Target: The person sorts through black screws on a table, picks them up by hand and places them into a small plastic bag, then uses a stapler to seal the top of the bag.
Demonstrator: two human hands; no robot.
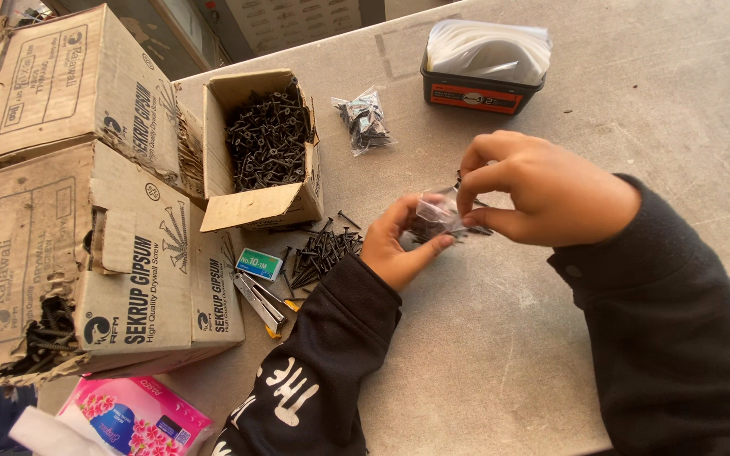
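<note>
Right at the middle of the grey table (500, 355), a small clear plastic bag (438, 214) of black screws sits pinched between both hands, held just above the surface. Left hand (399, 245) cups it from below, thumb and fingers pressed on the crinkled film; right hand (542, 190) curls over the top, fingertips pinching the bag's upper edge. Both sleeves are dark and soft.

Just left of the left hand lies a loose pile of screws (323, 249), thin, dark and pointed. Nearer the left edge rest a small green box of staples (259, 263) and a metal stapler (259, 302) touching the cardboard. Farther back an open cardboard box (268, 143) brims with screws, its flap hanging toward the pile. Two bigger, torn cartons (86, 211) crowd the left side. A second filled bag (365, 120) lies beyond, and a black tub with white plastic liner (485, 67) stands at the far side. A pink tissue pack (137, 415) sits at the near left corner.

Open, scuffed tabletop stretches right and near of the hands.
</note>
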